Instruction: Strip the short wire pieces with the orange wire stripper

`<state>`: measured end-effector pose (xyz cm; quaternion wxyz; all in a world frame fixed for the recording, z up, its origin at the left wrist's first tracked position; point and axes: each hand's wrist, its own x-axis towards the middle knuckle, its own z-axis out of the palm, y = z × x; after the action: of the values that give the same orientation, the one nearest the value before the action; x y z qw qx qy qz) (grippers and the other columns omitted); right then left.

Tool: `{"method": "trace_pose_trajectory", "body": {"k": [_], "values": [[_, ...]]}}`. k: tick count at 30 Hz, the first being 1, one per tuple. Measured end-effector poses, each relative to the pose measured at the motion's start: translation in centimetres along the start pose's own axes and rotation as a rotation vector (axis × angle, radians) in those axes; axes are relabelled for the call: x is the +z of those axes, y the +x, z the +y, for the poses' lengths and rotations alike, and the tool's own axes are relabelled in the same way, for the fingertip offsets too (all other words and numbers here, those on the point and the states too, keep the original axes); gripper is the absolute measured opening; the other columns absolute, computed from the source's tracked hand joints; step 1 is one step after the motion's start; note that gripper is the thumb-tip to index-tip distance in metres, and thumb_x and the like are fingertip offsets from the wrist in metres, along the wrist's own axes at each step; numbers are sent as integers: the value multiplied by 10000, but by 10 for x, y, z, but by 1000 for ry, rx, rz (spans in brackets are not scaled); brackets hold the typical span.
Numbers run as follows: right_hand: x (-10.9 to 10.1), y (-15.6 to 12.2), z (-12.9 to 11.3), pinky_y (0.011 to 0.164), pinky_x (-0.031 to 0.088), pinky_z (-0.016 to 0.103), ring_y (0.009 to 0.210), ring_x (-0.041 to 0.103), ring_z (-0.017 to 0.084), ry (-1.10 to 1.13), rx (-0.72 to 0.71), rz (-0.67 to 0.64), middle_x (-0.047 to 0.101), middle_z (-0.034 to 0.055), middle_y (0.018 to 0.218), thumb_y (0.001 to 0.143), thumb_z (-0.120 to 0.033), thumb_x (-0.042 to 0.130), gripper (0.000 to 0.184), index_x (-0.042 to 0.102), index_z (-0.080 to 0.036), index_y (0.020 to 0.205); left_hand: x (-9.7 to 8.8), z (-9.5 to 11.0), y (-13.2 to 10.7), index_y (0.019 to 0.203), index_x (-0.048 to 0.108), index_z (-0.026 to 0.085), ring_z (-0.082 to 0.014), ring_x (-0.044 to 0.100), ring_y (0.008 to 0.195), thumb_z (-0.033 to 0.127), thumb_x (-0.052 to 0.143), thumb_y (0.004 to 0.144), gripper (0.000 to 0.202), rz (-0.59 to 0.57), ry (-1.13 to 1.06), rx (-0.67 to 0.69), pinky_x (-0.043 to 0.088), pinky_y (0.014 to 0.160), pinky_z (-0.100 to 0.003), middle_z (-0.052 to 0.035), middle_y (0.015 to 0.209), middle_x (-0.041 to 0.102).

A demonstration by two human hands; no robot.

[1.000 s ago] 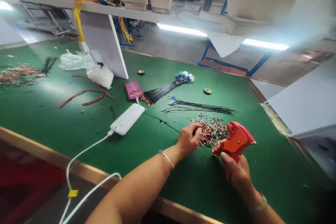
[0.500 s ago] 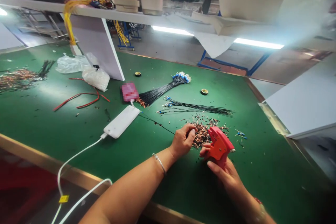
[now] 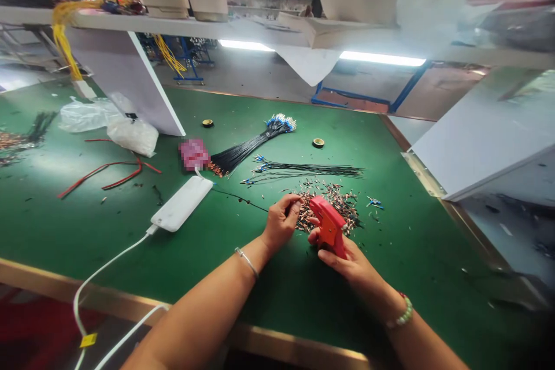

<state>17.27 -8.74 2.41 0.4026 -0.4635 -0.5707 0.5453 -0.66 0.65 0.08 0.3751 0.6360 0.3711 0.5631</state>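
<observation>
My right hand [image 3: 342,260] grips a red crimping tool [image 3: 328,225], its nose turned toward my left hand. My left hand [image 3: 281,221] is closed in a pinch at the left edge of a pile of small copper terminals [image 3: 342,202] and holds a thin black wire [image 3: 238,198] that trails left across the green table [image 3: 108,231]. What else sits between its fingers is too small to see. Behind the pile lie a loose row of black wires with blue ends [image 3: 303,170] and a tied bundle of black wires [image 3: 247,147].
A white power bank [image 3: 182,203] with a white cable [image 3: 104,269] lies left of my hands. Red wires [image 3: 104,172], plastic bags [image 3: 130,133], two tape rolls [image 3: 318,143] and a white upright panel [image 3: 130,81] stand farther back. Another white panel [image 3: 477,144] borders the right side.
My right hand has swung the red tool left, up against my left hand. The view has shifted, so everything sits further left in the picture.
</observation>
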Motion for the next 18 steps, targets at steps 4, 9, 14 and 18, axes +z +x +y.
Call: {"method": "trace_pose_trajectory", "body": {"k": [4, 9, 14, 18], "values": [[8, 7, 2, 905, 510, 384, 928, 631, 231, 8, -56, 81, 680, 83, 1020, 870, -492, 726, 424, 674, -184, 1157, -2, -3, 1, 931, 673, 187, -156, 654, 755, 438, 534, 938, 286, 23, 67, 34, 536, 718, -275, -43, 828, 709], [14, 13, -9, 734, 520, 329, 739, 617, 178, 388, -22, 202, 679, 49, 876, 746, -440, 816, 414, 667, -173, 1025, -4, 10, 8, 917, 682, 184, -172, 656, 786, 438, 562, 898, 282, -39, 126, 60, 532, 749, -298, -54, 852, 715], [-17, 13, -25, 708, 542, 313, 727, 635, 170, 590, -85, 192, 698, 46, 859, 757, -385, 801, 399, 671, -154, 1054, 13, 41, 27, 913, 714, 175, -133, 579, 713, 358, 599, 891, 218, -135, 164, 129, 465, 671, -262, -31, 824, 674], [-34, 8, -18, 731, 564, 318, 758, 645, 172, 655, -130, 191, 708, 52, 883, 762, -392, 799, 416, 684, -142, 1075, 29, 54, 29, 915, 725, 169, -128, 576, 689, 367, 593, 900, 239, -133, 189, 179, 465, 656, -261, -23, 790, 672]]}}
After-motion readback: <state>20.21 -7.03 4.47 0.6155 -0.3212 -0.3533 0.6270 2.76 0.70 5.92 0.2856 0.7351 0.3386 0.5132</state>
